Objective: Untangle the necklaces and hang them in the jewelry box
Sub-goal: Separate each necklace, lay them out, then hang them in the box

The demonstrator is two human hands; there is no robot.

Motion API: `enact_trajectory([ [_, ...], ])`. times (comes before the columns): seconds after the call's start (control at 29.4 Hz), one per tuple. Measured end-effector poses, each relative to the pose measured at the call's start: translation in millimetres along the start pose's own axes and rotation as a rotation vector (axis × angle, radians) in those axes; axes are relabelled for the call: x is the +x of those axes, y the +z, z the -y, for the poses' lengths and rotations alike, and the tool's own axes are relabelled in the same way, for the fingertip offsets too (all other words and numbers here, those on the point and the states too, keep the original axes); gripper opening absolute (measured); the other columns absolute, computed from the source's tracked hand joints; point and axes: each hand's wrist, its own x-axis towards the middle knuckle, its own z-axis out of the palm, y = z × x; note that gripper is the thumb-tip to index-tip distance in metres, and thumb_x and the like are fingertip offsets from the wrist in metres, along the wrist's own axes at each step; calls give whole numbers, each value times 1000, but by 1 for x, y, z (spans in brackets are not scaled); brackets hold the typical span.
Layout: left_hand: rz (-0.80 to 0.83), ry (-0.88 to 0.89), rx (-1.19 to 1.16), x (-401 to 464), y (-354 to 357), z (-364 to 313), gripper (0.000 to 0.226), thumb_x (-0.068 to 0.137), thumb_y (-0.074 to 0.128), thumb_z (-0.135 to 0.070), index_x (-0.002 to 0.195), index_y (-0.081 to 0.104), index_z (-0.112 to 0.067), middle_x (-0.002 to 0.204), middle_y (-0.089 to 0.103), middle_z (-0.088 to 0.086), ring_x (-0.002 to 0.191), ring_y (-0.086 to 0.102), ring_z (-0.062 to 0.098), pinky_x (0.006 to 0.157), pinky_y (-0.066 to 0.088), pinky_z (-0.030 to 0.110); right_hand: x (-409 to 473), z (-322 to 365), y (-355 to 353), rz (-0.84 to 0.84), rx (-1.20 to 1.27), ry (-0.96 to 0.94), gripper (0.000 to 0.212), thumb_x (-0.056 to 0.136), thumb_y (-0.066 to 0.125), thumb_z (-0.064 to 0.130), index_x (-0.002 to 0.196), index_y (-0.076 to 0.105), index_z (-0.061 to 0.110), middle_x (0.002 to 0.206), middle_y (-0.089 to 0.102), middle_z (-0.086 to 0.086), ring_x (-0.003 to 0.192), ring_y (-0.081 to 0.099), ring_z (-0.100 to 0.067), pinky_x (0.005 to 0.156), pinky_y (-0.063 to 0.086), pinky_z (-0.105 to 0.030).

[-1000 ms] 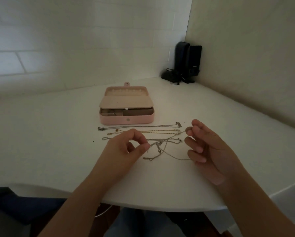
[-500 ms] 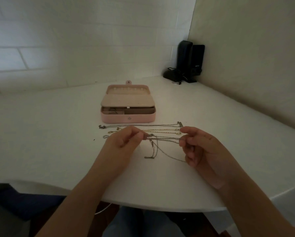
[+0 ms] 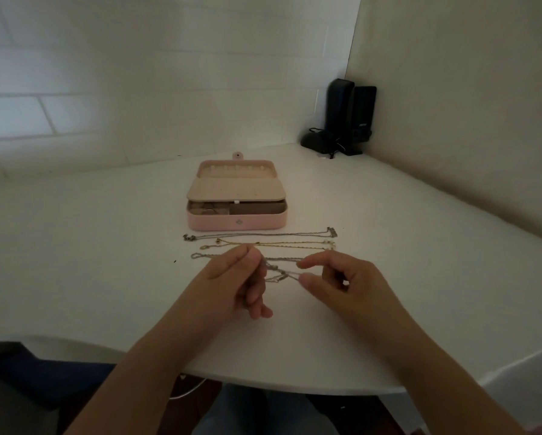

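Both hands [image 3: 232, 279] [image 3: 342, 277] have closed in, pinching the tangled chain [image 3: 279, 273] before the jewelry box [image 3: 236, 222]. Untangling is underway; nothing hangs yet.

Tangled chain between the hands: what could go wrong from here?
1. The left hand and right hand both pinch the tangled chain; pulling apart could tighten the knot rather than loosen it.
2. Two straightened necklaces lie just behind the hands; a lifted loop could snag them and re-tangle them.
3. The jewelry box has an inner flap folded over its tray, so hanging may need a free hand first.
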Motion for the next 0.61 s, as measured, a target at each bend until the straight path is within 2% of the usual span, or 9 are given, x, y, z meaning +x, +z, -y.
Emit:
enact_trajectory([
  [0.07,-3,-2,32,0,1,0,29,85,41,-33,68,50,-10,46,46,-2,40,43,12,53,49,32,0,0,2,6,12,3,4,80,68,31,78,67,34,49,34,8,47,32,-5,50,30,-14],
  [0.14,-16,-1,65,0,0,1,33,90,39,-29,64,53,-14,48,49,-2,41,45,13,54,50,33,0,-1,1,-27,47,19,9,81,67,28,72,68,31,48,35,7,47,32,-4,48,30,-12],
  [0.24,-63,20,115,1,0,2,38,90,43,-29,56,58,-20,55,60,0,51,59,15,65,55,37,0,2,-1,-64,79,6,9,83,63,25,75,68,25,60,56,-5,54,44,-11,54,37,-14],
  [0.27,-81,34,130,2,-1,3,38,90,45,-27,56,61,-21,60,65,-1,59,63,15,71,56,34,0,3,-2,-72,96,2,10,84,62,23,76,68,23,63,61,1,55,47,-11,56,38,-14],
  [0.34,-88,82,216,2,-3,6,34,91,52,-26,62,67,-27,72,70,-4,75,67,16,78,53,24,1,5,-2,-72,161,17,12,87,60,19,76,65,18,57,58,14,48,41,-4,50,35,-11],
  [0.41,-91,126,360,2,-3,5,25,87,53,-30,69,70,-29,83,72,-10,83,65,8,79,47,13,1,6,-3,-48,227,20,14,90,55,16,78,61,13,52,56,19,43,33,-4,45,29,-13],
  [0.44,-112,145,410,2,-2,4,22,87,55,-28,72,71,-27,86,72,-13,85,63,1,76,43,6,0,7,-3,-37,255,9,15,92,52,16,80,60,11,55,60,18,44,32,-8,45,29,-15],
  [0.51,-173,194,436,3,-1,2,20,88,58,-14,76,72,-21,94,70,-16,89,60,-8,72,37,-1,0,9,-2,-13,315,2,16,95,46,18,83,54,12,68,70,4,43,32,-12,43,29,-18],
  [0.61,-238,237,399,5,0,-1,19,84,61,-11,77,73,-24,85,73,-17,83,63,-8,72,41,1,0,10,-2,30,375,6,16,93,43,28,83,47,16,61,68,-9,38,30,-10,41,28,-17],
])
